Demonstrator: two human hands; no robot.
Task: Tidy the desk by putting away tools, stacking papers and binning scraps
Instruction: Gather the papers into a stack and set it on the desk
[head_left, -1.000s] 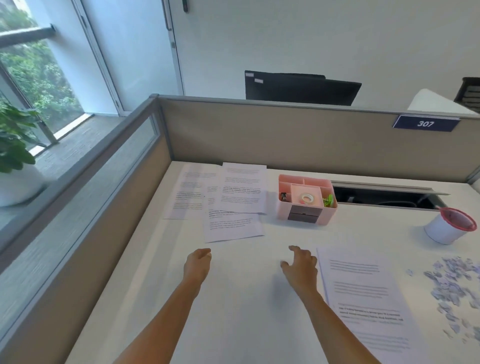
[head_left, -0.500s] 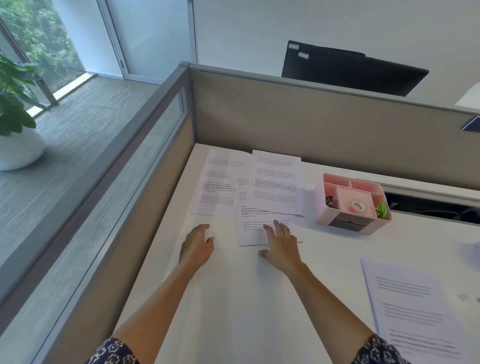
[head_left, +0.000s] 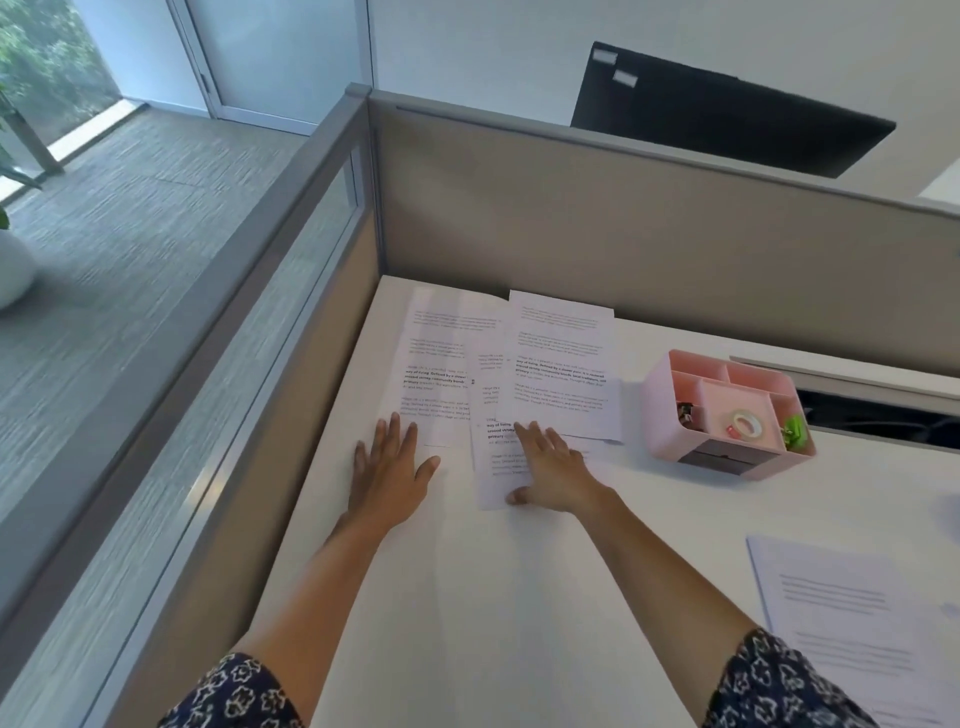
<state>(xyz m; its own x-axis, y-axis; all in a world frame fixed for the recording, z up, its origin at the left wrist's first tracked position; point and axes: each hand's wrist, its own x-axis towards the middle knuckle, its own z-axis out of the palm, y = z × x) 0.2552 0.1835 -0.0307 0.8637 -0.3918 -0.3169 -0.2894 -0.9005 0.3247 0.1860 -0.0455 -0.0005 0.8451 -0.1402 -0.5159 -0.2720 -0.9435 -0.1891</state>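
Three printed sheets lie overlapped at the far left corner of the white desk (head_left: 467, 597): a left sheet (head_left: 441, 358), a middle sheet (head_left: 493, 467) and a top right sheet (head_left: 563, 364). My left hand (head_left: 387, 470) lies flat, fingers straight, with its fingertips at the near edge of the left sheet. My right hand (head_left: 550, 467) rests flat on the middle sheet, fingertips reaching the top right sheet. Neither hand holds anything.
A pink desk organiser (head_left: 727, 410) with tape and clips stands right of the sheets. Another printed paper stack (head_left: 852, 623) lies at the near right. Grey partition walls (head_left: 649, 244) close the desk at the back and left. A cable slot (head_left: 883, 415) opens behind the organiser.
Both hands have reached forward and left across the desk to the overlapped sheets and now lie flat on them. The view has swung left, so the cup and scraps are out of sight.
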